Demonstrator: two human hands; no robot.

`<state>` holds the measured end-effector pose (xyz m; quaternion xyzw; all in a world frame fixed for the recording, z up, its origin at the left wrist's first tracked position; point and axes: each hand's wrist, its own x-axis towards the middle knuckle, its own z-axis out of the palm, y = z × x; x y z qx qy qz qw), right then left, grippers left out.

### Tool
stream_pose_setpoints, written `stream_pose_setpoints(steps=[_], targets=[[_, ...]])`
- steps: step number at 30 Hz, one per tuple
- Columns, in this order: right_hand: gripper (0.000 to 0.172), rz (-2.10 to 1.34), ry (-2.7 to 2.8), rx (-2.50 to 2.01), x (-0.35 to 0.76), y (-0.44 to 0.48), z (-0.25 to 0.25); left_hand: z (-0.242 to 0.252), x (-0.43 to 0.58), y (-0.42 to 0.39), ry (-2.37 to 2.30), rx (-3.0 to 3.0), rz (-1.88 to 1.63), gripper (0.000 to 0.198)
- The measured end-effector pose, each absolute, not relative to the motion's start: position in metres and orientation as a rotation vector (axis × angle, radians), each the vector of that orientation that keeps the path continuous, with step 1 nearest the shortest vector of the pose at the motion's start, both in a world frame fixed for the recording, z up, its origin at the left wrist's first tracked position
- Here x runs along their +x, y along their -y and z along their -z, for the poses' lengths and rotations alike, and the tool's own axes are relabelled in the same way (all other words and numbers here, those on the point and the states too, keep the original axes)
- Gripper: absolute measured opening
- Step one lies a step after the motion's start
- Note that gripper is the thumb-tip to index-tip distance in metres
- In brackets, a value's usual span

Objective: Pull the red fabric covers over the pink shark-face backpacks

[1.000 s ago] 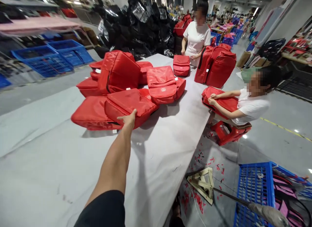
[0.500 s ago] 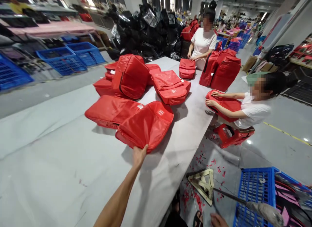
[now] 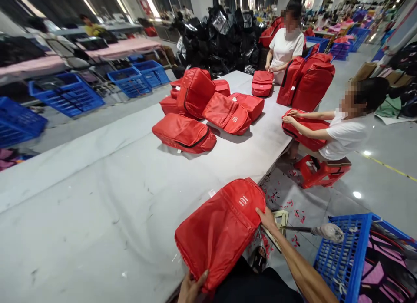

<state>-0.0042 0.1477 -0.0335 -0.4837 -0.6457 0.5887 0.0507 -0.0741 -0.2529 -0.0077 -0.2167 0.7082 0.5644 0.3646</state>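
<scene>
Pulled away from the other bags since the earlier frame, a red backpack [image 3: 221, 233] now lies at the near right edge of the white surface [image 3: 97, 233], partly overhanging it. The right hand [image 3: 267, 219], only just in view at the lower edge half a second ago, has come up to grip the backpack's side beside the white logo [image 3: 243, 201]. The left hand [image 3: 192, 288] grips its bottom end, thumb on top; the fingers beneath are mostly hidden. A white tag [image 3: 212, 193] sticks out from the far side.

Farther along, a red bag with a black zip [image 3: 184, 131] lies in front of a cluster of red bags. To the right, a seated co-worker [image 3: 345, 133] handles another red bag [image 3: 308, 130]. Beside the person's right arm, a blue plastic crate [image 3: 345, 246] holds pink and black pieces [image 3: 378, 272].
</scene>
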Motion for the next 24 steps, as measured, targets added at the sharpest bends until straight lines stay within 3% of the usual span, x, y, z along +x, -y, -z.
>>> stream_pose_setpoints(steps=[4, 7, 10, 13, 16, 18, 21, 24], targets=[[0.04, -1.52, 2.197, -1.22, -0.013, -0.147, -0.025, -0.01, -0.066, 0.245, -1.737, -0.588, -1.542, 0.07], [0.039, -1.159, 2.377, -0.906, -0.028, -0.128, -0.091, -0.032, -0.079, 0.218, -1.926, -0.595, -1.608, 0.062], [0.027, -0.885, 2.502, -0.609, -0.037, -0.081, -0.134, -0.076, -0.097, 0.174, -2.145, -0.398, -1.781, 0.061], [0.008, -0.728, 2.684, -0.364, -0.029, -0.026, -0.143, -0.132, -0.111, 0.128, -1.95, -0.031, -2.025, 0.072], [0.012, -0.897, 2.654, -0.125, -0.012, 0.001, -0.144, -0.169, -0.121, 0.1, -2.105, 0.177, -2.11, 0.077], [0.017, -1.082, 2.454, -0.12, -0.005, -0.005, -0.149, -0.175, -0.126, 0.094, -2.205, 0.179, -2.133, 0.069], [0.032, -1.175, 2.167, -0.386, -0.011, -0.035, -0.155, -0.16, -0.132, 0.097, -2.21, 0.158, -2.093, 0.055], [0.059, -1.387, 2.091, -0.529, -0.033, -0.06, -0.146, -0.137, -0.136, 0.103, -2.031, 0.122, -2.122, 0.053]])
